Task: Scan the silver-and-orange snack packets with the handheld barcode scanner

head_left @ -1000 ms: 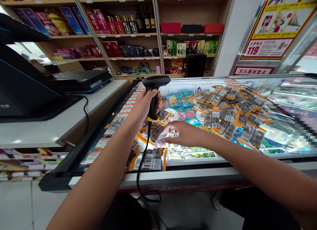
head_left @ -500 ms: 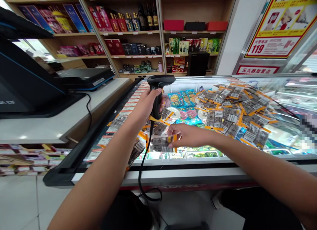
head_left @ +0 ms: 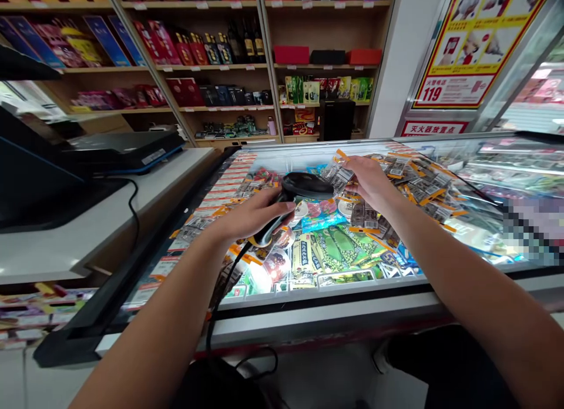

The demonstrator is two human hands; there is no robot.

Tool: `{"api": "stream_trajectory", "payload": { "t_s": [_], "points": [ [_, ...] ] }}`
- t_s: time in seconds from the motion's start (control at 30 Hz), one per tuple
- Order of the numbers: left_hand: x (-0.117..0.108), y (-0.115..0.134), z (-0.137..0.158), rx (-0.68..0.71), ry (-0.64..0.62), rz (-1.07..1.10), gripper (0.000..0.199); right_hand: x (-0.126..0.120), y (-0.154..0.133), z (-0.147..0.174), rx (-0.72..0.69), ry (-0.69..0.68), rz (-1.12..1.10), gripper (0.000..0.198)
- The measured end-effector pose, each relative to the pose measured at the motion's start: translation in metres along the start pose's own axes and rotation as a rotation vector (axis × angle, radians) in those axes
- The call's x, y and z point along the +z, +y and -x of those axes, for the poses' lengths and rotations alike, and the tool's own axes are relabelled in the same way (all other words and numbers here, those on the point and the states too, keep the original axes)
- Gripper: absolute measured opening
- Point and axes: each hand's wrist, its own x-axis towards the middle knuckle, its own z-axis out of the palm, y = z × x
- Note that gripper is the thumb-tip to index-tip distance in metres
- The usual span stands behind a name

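Observation:
My left hand (head_left: 259,212) is wrapped round the handle of a black barcode scanner (head_left: 308,185), whose head points right. A dark cable runs down from its grip. In my right hand (head_left: 365,177) a small clear packet with orange ends and a printed label (head_left: 338,173) is pinched, held up just right of the scanner head. Many similar packets (head_left: 423,180) lie heaped on the glass top of a freezer (head_left: 335,300) to the right. More of them lie to the left, partly under my left hand. Through the glass show green and blue frozen-food bags (head_left: 339,247).
A counter (head_left: 44,244) at the left carries a scale (head_left: 127,147) and a dark machine (head_left: 30,156). Shelves (head_left: 211,109) with boxes and bottles stand behind the freezer. A red and yellow poster (head_left: 476,50) hangs at the right.
My right hand has moved up and away, from below the scanner to beside its head, holding a packet. My left hand has tilted the scanner over toward the right. The view has shifted slightly.

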Motion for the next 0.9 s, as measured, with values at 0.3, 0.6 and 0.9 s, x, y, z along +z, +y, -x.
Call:
{"api": "stream_trajectory", "payload": {
  "t_s": [0.3, 0.6, 0.9],
  "points": [
    [0.005, -0.002, -0.003, 0.081, -0.052, -0.147, 0.031, -0.008, 0.0, -0.01, 0.011, 0.039, -0.062, 0.02],
    [0.007, 0.006, 0.002, 0.075, -0.023, -0.064, 0.026, -0.009, -0.003, -0.013, 0.012, 0.069, -0.038, 0.016],
    [0.005, 0.006, 0.002, 0.082, -0.012, -0.104, 0.026, -0.017, -0.006, -0.013, 0.008, 0.115, 0.006, 0.015]
  ]
}}
